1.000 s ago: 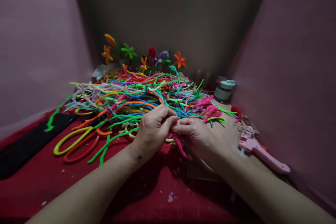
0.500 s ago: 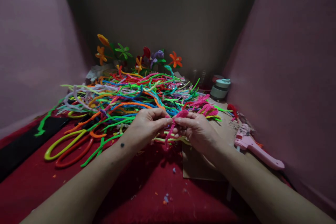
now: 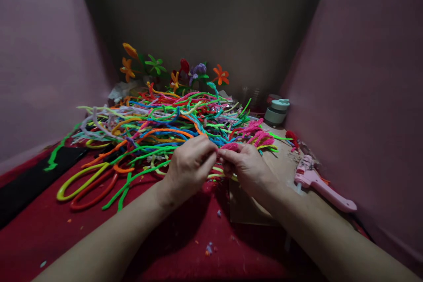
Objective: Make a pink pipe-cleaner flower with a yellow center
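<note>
Between my two hands is a pink pipe cleaner [image 3: 230, 146], its folded end showing above the right fingers. My left hand [image 3: 194, 161] is closed with the fingertips pinched on its left part, the back of the hand turned up. My right hand [image 3: 246, 164] pinches the pipe cleaner between thumb and fingers. The fingertips of both hands almost meet. Most of the pipe cleaner is hidden by the hands. Just behind them spreads a heap of many-coloured pipe cleaners [image 3: 158, 116], with a bundle of pink ones [image 3: 256, 131] at its right end.
Pipe-cleaner flowers [image 3: 156, 64] stand at the back. On the right lie a pink glue gun [image 3: 325, 185] and a brown board [image 3: 253, 209], with a pale green lidded jar [image 3: 277, 112] behind. Yellow- and red-handled scissors [image 3: 94, 205] lie left on the red cloth [image 3: 185, 246].
My left hand has rolled over, so its back now faces up. The pink strand that hung down between the hands no longer shows. My right hand stays nearly in place.
</note>
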Action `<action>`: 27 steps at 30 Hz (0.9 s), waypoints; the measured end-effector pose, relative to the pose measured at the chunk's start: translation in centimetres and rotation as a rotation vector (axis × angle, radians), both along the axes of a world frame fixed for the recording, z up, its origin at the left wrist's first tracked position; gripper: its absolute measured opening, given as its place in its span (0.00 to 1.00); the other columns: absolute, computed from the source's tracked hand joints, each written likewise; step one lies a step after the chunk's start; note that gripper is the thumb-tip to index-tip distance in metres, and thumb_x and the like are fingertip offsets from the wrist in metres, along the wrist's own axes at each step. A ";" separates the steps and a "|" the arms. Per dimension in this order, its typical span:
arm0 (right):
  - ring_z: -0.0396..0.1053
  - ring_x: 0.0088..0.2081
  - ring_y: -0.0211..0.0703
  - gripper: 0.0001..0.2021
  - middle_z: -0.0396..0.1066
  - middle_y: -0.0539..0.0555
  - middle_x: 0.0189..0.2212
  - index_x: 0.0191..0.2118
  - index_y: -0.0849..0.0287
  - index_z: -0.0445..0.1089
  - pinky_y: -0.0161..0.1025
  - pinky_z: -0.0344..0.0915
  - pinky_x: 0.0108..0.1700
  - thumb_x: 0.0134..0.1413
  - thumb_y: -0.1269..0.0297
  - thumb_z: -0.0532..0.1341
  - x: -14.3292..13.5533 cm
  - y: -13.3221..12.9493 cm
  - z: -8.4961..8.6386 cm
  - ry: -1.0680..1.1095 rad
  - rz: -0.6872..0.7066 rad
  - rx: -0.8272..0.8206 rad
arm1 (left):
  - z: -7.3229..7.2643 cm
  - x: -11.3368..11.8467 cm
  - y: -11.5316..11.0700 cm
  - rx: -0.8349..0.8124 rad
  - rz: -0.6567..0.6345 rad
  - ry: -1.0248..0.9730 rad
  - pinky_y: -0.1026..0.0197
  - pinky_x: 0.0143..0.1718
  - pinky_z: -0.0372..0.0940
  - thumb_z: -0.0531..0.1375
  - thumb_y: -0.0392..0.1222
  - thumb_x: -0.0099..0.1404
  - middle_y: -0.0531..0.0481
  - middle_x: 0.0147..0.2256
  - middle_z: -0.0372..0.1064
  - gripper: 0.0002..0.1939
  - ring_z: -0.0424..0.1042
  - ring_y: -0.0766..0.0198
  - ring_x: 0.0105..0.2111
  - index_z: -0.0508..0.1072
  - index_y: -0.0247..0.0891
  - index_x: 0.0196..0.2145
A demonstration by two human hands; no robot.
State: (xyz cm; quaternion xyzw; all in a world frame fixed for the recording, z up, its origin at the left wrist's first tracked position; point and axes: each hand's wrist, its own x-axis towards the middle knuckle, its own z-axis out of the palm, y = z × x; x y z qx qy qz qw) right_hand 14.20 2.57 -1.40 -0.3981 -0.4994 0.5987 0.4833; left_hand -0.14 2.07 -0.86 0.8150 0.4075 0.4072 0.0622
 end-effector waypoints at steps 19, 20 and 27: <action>0.63 0.27 0.37 0.06 0.66 0.50 0.22 0.25 0.61 0.68 0.35 0.59 0.32 0.48 0.67 0.57 0.4 -0.4 0.0 -0.305 -0.162 0.378 | 0.7 -0.7 0.9 -0.988 -0.235 -0.557 0.67 0.22 0.56 0.61 0.45 0.53 0.52 0.20 0.65 0.11 0.61 0.71 0.19 0.72 0.32 0.25; 0.63 0.27 0.37 0.06 0.67 0.50 0.22 0.25 0.60 0.68 0.35 0.59 0.32 0.48 0.68 0.57 0.4 -0.4 0.0 -0.322 -0.172 0.394 | 0.8 -0.5 0.9 -0.970 -0.215 -0.526 0.67 0.22 0.55 0.61 0.45 0.53 0.52 0.20 0.65 0.11 0.61 0.71 0.19 0.72 0.32 0.25; 0.54 0.20 0.33 0.07 0.59 0.46 0.16 0.19 0.60 0.63 0.33 0.52 0.24 0.43 0.67 0.59 0.0 -0.6 0.3 -0.193 -0.153 0.183 | 0.2 0.3 -0.3 -0.011 0.049 0.143 0.62 0.27 0.56 0.52 0.37 0.60 0.51 0.21 0.63 0.10 0.60 0.66 0.23 0.67 0.36 0.23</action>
